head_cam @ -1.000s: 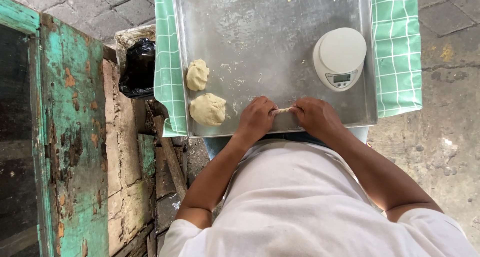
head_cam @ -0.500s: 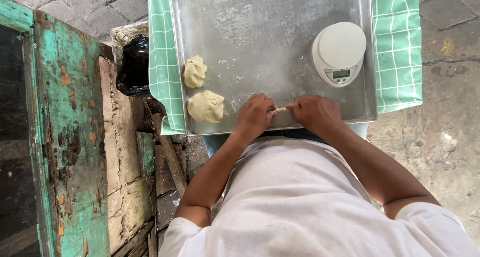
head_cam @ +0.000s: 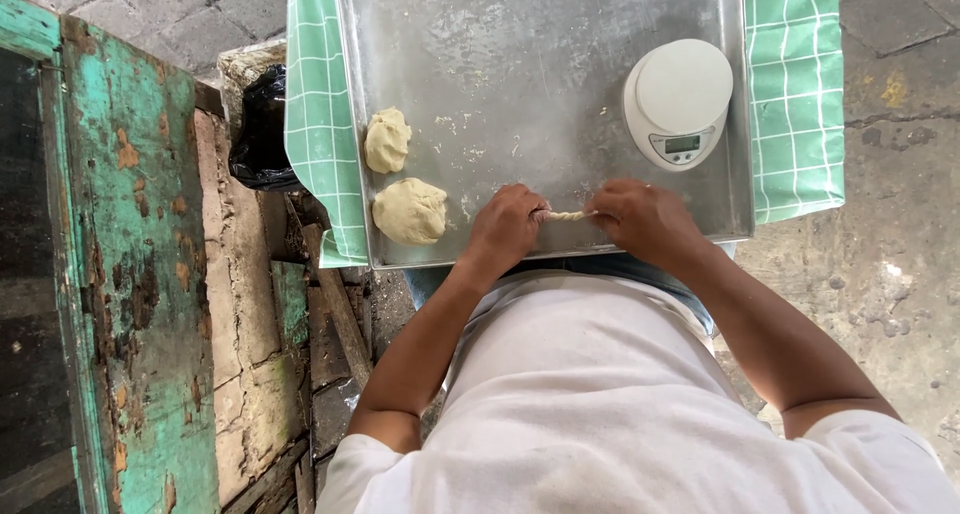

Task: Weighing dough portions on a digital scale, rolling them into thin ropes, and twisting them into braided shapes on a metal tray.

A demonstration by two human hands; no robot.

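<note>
- Left hand [head_cam: 508, 226] and right hand [head_cam: 645, 219]: both sets of fingers pinched on the ends of a thin dough strand [head_cam: 567, 215], which spans the small gap between them. It lies low over the near edge of the metal tray [head_cam: 520, 54]; whether it touches the metal, cannot tell.
- Step in hand, as I judge it: drawing or rolling the piece into a rope. Doing it well likely means even, light pressure from both sides and keeping the strand close to the floured tray, so it neither thins at the middle nor snaps.
- Left of the left hand, well apart from the strand: a rounded dough lump [head_cam: 409, 211]; just beyond it a smaller, rougher dough piece [head_cam: 386, 140]. Both sit on the tray near its left rim.
- Far right of the tray: a round white kitchen scale [head_cam: 678, 99] with a small grey display window at its near edge; digits too small to tell.
- Under the tray: green cloth with white grid lines [head_cam: 800, 94], showing on both sides of the surface.
- Left, off the surface: black plastic bag [head_cam: 262, 134] on a stone ledge; beside it a weathered turquoise wooden door [head_cam: 130, 274], paint peeling.
- No packages, labels or signs visible.
</note>
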